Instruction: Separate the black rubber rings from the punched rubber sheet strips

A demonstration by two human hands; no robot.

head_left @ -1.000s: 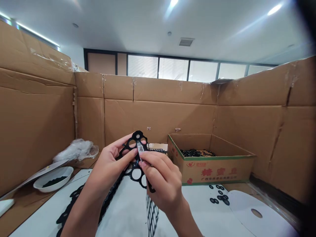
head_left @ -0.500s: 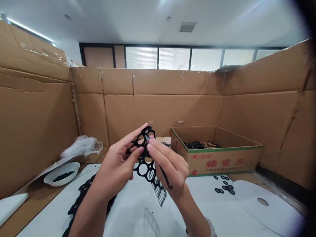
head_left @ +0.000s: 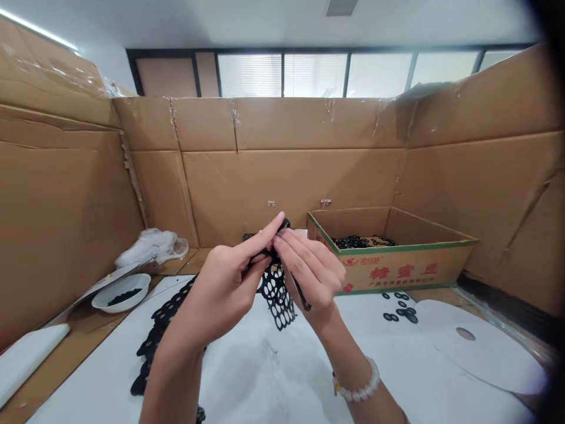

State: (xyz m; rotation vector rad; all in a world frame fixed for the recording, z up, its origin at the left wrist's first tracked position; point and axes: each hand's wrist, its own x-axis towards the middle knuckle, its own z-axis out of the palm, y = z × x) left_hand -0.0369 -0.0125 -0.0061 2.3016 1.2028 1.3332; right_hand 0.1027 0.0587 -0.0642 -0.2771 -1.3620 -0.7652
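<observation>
Both hands meet above the white work surface [head_left: 247, 371]. My left hand [head_left: 232, 285] pinches a black sheet full of round holes [head_left: 280, 300], whose lower part hangs between the hands. The fingers of my right hand [head_left: 311, 268] are pressed together at the top of the sheet, around a slim dark tool [head_left: 301, 294] whose rear end shows below the palm. The tool's tip is hidden by the fingers. More black perforated pieces [head_left: 161, 330] lie on the surface beside my left forearm.
An open cardboard box [head_left: 406, 268] with black pieces inside stands at the back right. Small black rings [head_left: 411, 316] and a white disc [head_left: 481, 347] lie before it. At left are a white bowl [head_left: 99, 300] and a plastic bag [head_left: 154, 250]. Cardboard walls [head_left: 286, 176] surround the surface.
The view has tilted down a little. The black sheet has turned, so its top part is now mostly hidden by the fingers, and my hands are closer together.
</observation>
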